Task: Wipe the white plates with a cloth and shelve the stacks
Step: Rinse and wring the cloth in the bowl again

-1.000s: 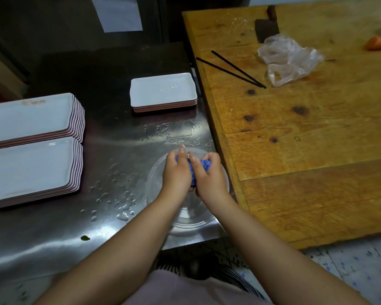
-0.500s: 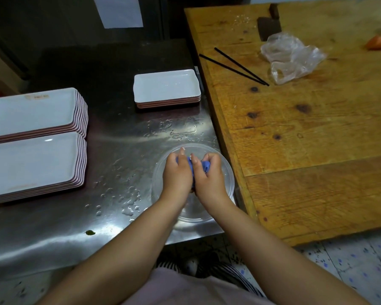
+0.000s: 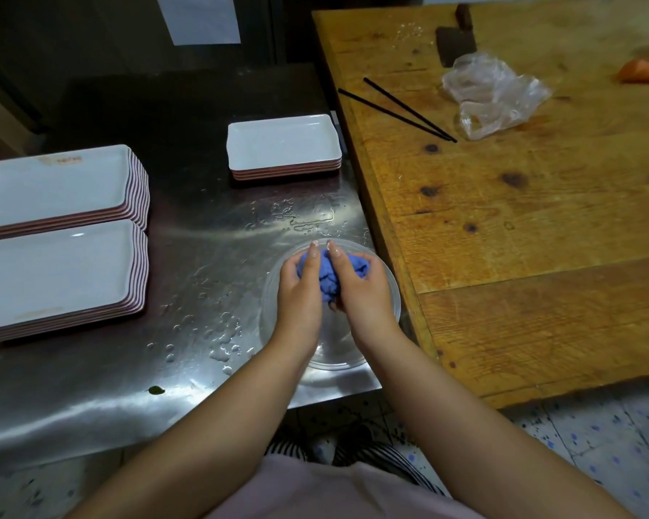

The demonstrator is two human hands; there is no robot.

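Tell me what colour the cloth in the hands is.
Blue; the cloth shows best in the head view.

Left edge crops both plate stacks (image 3: 53,271); hands (image 3: 300,294) half-hide cloth (image 3: 328,277)

Both forearms bare from elbow to wrist; no sleeves, watch, bracelet or rings visible. Left hand (image 3: 299,290) and right hand (image 3: 364,294): fingernails medium length, rounded, with a pale glossy finish where seen on the extended fingers. Torso at bottom edge of view covered by a pale pink garment (image 3: 315,492), plain, no print or seams discernible. Beneath it, black-and-white striped fabric (image 3: 390,460) on the legs. Footwear too dark to tell.
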